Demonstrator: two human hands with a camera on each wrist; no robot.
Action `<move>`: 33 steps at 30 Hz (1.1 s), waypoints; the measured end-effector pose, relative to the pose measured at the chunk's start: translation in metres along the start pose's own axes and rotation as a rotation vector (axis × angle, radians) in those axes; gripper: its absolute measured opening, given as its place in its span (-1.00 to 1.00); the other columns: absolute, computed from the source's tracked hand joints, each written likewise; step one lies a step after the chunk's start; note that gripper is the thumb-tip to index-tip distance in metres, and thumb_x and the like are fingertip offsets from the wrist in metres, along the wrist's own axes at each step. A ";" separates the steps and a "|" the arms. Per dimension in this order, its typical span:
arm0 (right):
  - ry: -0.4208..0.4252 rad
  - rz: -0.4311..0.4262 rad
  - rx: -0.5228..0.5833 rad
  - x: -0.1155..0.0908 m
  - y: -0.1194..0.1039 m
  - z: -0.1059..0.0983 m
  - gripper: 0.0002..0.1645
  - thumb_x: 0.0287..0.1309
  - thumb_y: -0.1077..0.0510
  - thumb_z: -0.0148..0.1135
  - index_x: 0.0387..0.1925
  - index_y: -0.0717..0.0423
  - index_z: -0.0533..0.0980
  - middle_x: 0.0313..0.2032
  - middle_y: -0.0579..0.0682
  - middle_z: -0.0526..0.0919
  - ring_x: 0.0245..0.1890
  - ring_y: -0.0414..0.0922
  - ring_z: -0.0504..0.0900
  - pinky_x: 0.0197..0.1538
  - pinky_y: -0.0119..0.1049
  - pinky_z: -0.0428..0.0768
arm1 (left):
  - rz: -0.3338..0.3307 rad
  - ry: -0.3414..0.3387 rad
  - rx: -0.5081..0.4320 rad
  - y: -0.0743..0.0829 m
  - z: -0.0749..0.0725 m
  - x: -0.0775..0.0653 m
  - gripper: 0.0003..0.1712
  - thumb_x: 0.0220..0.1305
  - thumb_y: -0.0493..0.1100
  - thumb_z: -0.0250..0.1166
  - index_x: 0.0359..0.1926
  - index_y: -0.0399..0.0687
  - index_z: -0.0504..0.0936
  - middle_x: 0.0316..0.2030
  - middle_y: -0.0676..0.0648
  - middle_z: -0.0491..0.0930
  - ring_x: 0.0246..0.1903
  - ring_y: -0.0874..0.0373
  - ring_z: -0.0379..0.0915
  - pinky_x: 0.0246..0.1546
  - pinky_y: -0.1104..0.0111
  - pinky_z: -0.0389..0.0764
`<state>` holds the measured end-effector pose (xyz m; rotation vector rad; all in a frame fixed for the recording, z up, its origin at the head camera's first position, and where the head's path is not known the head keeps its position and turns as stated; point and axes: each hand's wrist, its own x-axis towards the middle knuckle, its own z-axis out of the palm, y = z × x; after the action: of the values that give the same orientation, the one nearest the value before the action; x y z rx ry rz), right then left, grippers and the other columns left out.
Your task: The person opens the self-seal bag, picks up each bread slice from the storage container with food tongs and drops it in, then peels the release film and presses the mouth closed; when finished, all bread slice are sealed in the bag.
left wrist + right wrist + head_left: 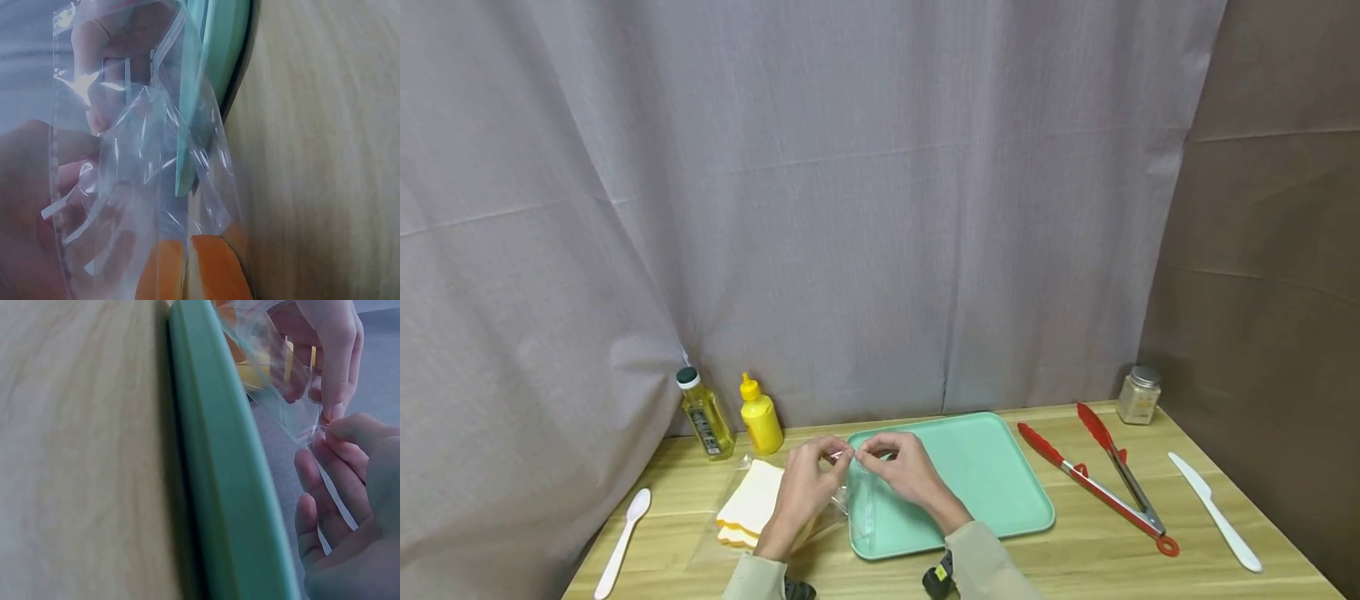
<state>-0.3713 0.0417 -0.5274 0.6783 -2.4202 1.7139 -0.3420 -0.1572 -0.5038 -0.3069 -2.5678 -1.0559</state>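
A clear plastic bag [140,162] stretches between the two hands, and white bread slices [752,496] with orange crusts lie inside it on the table's left side. My left hand [805,492] pinches the bag's open-end edge between thumb and finger. Fingertip to fingertip with it, my right hand [912,475] pinches the same edge, over the left part of a mint-green tray [977,479]. In the right wrist view the right hand [356,519] shows its other fingers spread loosely below the pinch. Part of the bread is hidden behind the left hand.
Behind the bread stand an oil bottle [706,417] and a yellow squeeze bottle [762,421]. A white spoon [623,542] lies far left. Right of the tray are red-tipped tongs [1108,492], a white knife [1216,515] and a seasoning jar [1138,398]. A grey curtain [880,208] hangs behind.
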 end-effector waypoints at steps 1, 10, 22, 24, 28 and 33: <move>-0.002 -0.002 0.001 0.000 0.000 0.000 -0.87 0.40 -0.06 0.48 -0.20 -0.14 0.80 -0.22 -0.17 0.88 -0.18 -0.19 0.80 -0.07 -0.36 0.73 | 0.004 0.000 0.003 0.000 0.000 0.000 -0.95 0.43 -0.08 0.47 -0.22 0.21 0.84 -0.30 0.22 0.81 -0.26 0.29 0.65 -0.21 0.42 0.65; -0.002 -0.005 -0.023 0.000 -0.001 -0.001 -0.88 0.39 -0.07 0.48 -0.22 -0.17 0.80 -0.23 -0.21 0.88 -0.19 -0.23 0.78 -0.09 -0.40 0.72 | 0.008 -0.001 0.016 -0.001 -0.001 0.000 -0.95 0.42 -0.07 0.47 -0.23 0.22 0.84 -0.34 0.23 0.79 -0.27 0.29 0.65 -0.23 0.43 0.63; 0.005 -0.013 -0.044 0.000 -0.002 -0.001 -0.91 0.39 -0.04 0.49 -0.23 -0.16 0.80 -0.24 -0.22 0.87 -0.21 -0.29 0.77 -0.10 -0.41 0.73 | -0.005 -0.010 0.016 -0.001 -0.001 0.000 -0.93 0.43 -0.06 0.47 -0.25 0.23 0.84 -0.41 0.26 0.73 -0.30 0.28 0.63 -0.31 0.46 0.58; 0.005 -0.012 -0.041 0.000 -0.002 0.000 -0.92 0.38 -0.03 0.50 -0.24 -0.17 0.79 -0.24 -0.23 0.87 -0.21 -0.29 0.77 -0.09 -0.40 0.73 | -0.010 -0.008 0.020 0.000 -0.001 0.000 -0.93 0.42 -0.06 0.47 -0.26 0.24 0.83 -0.42 0.27 0.71 -0.32 0.30 0.61 -0.33 0.46 0.57; 0.008 -0.011 -0.042 0.000 -0.001 0.000 -0.92 0.38 -0.02 0.50 -0.24 -0.16 0.79 -0.25 -0.23 0.87 -0.21 -0.29 0.77 -0.09 -0.40 0.73 | -0.022 -0.011 0.024 0.000 0.000 0.000 -0.92 0.42 -0.06 0.47 -0.27 0.25 0.83 -0.44 0.27 0.69 -0.34 0.32 0.58 -0.38 0.46 0.55; 0.015 -0.013 -0.030 0.000 -0.001 -0.001 -0.93 0.37 0.01 0.51 -0.25 -0.13 0.79 -0.26 -0.19 0.88 -0.23 -0.25 0.78 -0.11 -0.41 0.72 | -0.053 0.007 0.058 -0.004 -0.002 0.000 -0.92 0.42 -0.09 0.43 -0.27 0.19 0.82 -0.45 0.25 0.68 -0.38 0.33 0.55 -0.45 0.46 0.52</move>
<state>-0.3705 0.0419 -0.5261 0.6728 -2.4214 1.6679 -0.3430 -0.1611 -0.5046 -0.2211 -2.6080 -0.9964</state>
